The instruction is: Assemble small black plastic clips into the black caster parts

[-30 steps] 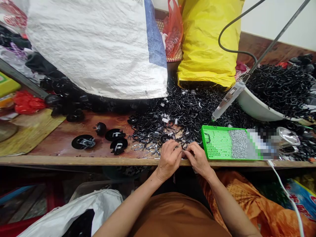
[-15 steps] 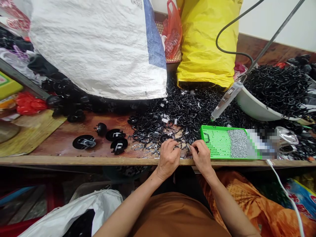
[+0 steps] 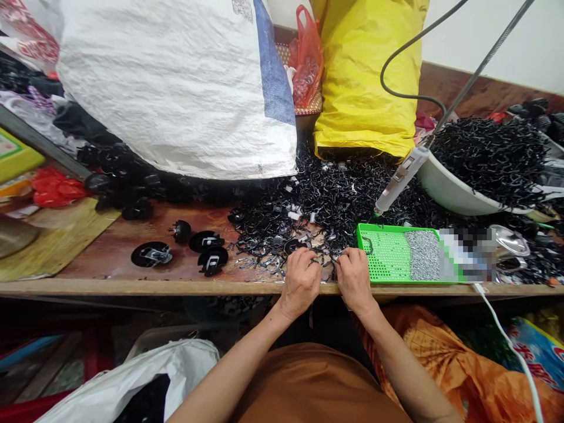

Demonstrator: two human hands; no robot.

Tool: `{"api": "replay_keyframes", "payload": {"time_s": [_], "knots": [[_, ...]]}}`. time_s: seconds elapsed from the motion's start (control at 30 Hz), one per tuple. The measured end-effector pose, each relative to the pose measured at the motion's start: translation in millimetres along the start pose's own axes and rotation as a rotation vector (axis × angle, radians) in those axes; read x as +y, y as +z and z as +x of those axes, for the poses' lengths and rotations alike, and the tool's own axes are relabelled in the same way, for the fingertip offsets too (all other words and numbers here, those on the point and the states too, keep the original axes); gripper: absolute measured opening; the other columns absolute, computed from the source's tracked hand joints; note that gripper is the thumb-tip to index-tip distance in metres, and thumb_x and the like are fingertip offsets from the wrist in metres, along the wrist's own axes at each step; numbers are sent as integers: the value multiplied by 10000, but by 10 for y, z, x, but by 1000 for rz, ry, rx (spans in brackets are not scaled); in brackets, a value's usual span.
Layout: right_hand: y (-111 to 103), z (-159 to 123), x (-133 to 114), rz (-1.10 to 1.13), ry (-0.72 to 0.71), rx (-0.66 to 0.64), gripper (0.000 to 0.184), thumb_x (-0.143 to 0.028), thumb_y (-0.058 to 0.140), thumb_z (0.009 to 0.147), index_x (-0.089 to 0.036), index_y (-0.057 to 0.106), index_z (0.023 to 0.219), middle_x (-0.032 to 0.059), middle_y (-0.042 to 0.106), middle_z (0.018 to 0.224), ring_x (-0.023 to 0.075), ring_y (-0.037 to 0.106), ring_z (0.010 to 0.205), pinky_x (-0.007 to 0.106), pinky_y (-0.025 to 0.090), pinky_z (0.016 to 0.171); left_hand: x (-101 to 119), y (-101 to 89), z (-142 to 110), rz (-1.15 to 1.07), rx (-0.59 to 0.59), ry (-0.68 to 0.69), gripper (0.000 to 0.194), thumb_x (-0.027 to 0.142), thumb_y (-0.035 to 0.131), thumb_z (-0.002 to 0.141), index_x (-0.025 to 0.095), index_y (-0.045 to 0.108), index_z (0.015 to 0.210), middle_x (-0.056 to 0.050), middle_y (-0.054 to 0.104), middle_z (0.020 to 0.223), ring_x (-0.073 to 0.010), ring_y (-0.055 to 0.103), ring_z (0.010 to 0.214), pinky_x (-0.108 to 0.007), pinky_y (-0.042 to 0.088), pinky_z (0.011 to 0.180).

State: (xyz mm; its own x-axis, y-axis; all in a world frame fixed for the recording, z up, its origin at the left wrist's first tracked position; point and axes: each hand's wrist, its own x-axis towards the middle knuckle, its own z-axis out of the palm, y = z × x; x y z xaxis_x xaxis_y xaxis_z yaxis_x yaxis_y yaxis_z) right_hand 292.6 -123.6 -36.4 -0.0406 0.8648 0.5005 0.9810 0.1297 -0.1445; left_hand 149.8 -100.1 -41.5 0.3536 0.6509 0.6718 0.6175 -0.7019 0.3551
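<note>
My left hand (image 3: 302,281) rests at the table's front edge with its fingers curled together; what they grip is hidden behind the knuckles. A short way to its right, my right hand (image 3: 353,279) is closed too, its fingertips down among small dark parts. I cannot make out what it holds. Just ahead of both hands spreads a heap of small black bent plastic pieces (image 3: 328,200), with small silvery clips (image 3: 268,263) along its front. Close beside my right hand lies a green perforated tray (image 3: 383,258), with small silvery grey pieces (image 3: 423,255) in its right part.
Black round parts with clips (image 3: 212,260) lie on the left. A grey electric screwdriver (image 3: 402,181) hangs over the heap. A white basin (image 3: 458,188) of black pieces stands at right. Behind are a white sack (image 3: 176,88) and a yellow sack (image 3: 370,76).
My right hand has turned so its back faces up, and its fingertips have moved forward into the small parts. My left hand stays nearly in place. The view has shifted slightly.
</note>
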Motion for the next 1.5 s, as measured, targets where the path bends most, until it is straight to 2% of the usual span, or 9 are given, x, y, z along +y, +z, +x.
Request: {"api": "replay_keyframes", "payload": {"time_s": [0.1, 0.23, 0.4, 0.6, 0.87, 1.13, 1.5], "knots": [[7, -1, 8, 45, -9, 29, 123, -112, 450, 797, -150, 553, 741, 113, 503, 939, 230, 404, 893, 375, 388, 738, 5, -9, -2, -5, -1, -2, 137, 68, 474, 740, 155, 554, 671, -86, 546, 871, -232, 458, 969, -397, 400, 820], [-41, -18, -1, 162, -10, 82, 125, -128, 425, 818, -153, 547, 806, 114, 500, 957, 233, 410, 932, 409, 385, 788, 18, -22, 9, -23, 15, 0, 131, 85, 474, 749, 159, 557, 679, -82, 543, 861, -224, 461, 957, -389, 405, 810], [-105, -34, -83, 467, -10, 38, 132, -136, 400, 842, -154, 520, 895, 87, 529, 876, 184, 480, 843, 332, 429, 754, 7, -43, 9, -63, 48, 50, 110, 102, 500, 747, 172, 580, 719, -69, 538, 873, -216, 456, 960, -381, 403, 809], [-128, -75, -147, 665, 2, -26, 161, -146, 367, 856, -169, 517, 801, 55, 526, 777, 148, 501, 732, 277, 439, 671, -22, -49, -12, -90, 33, 91, 102, 128, 522, 743, 194, 600, 739, -59, 540, 901, -217, 448, 981, -381, 395, 818], [-110, -154, -142, 760, 17, -35, 101, -170, 454, 811, -171, 536, 871, 55, 534, 811, 144, 508, 722, 271, 448, 657, -23, -38, -12, -55, -3, 83, 161, 100, 473, 756, 188, 606, 735, -69, 547, 901, -223, 450, 980, -387, 390, 814], [-39, -162, -130, 749, -2, -10, 131, -169, 419, 842, -178, 549, 860, 54, 542, 804, 151, 517, 767, 291, 454, 707, -2, -39, 11, -52, -14, 73, 183, 86, 449, 759, 175, 606, 732, -73, 557, 884, -223, 452, 972, -396, 401, 809], [-56, -153, -136, 750, -24, -11, 118, -166, 419, 841, -180, 536, 851, 56, 544, 796, 154, 517, 765, 300, 461, 702, -11, -50, 0, -79, -37, 75, 171, 89, 455, 757, 177, 599, 729, -73, 553, 879, -228, 459, 969, -407, 410, 809]]}}
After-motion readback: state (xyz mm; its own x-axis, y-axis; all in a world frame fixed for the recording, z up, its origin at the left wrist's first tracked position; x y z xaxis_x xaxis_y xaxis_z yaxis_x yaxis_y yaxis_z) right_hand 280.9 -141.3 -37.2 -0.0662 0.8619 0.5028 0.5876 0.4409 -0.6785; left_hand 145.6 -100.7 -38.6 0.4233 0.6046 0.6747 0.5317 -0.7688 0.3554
